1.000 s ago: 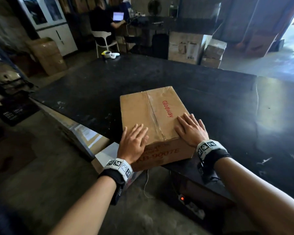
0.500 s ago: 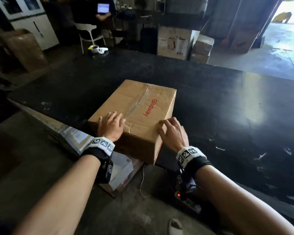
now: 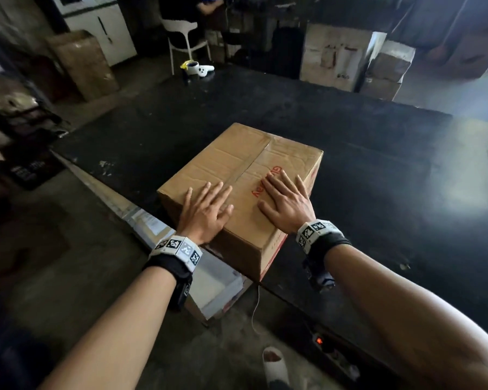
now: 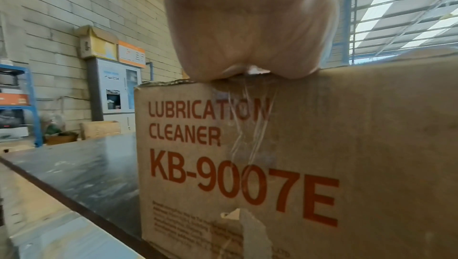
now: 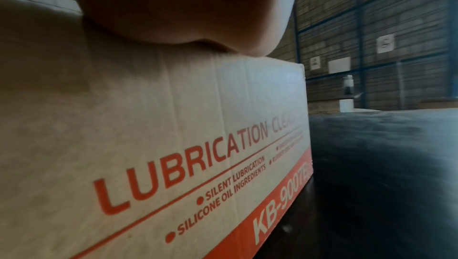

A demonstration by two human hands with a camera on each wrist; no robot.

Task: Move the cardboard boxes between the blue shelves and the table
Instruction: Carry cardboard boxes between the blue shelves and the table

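Observation:
A taped brown cardboard box [image 3: 237,164] with red print sits on the black table [image 3: 378,178], turned at an angle, its near corner at the table's front edge. My left hand [image 3: 206,209] lies flat on the box top near the left edge, fingers straight. My right hand [image 3: 286,199] lies flat on the top at the right, over the red lettering. In the left wrist view the box [image 4: 272,165] fills the frame under my palm [image 4: 247,28]. In the right wrist view the box [image 5: 148,145] shows its long printed side under my palm [image 5: 186,8]. A blue shelf [image 4: 29,96] stands far left.
Flattened cardboard [image 3: 152,223] and an open box [image 3: 217,291] lie on the floor below the table's left edge. A white controller [image 3: 200,70] sits on the far table corner. More cartons [image 3: 350,60] and a white chair [image 3: 186,38] with a seated person stand behind. A power strip [image 3: 330,350] lies underfoot.
The box has turned counterclockwise and slid further onto the table. Both hands went from curling over its near edge to lying flat on its top.

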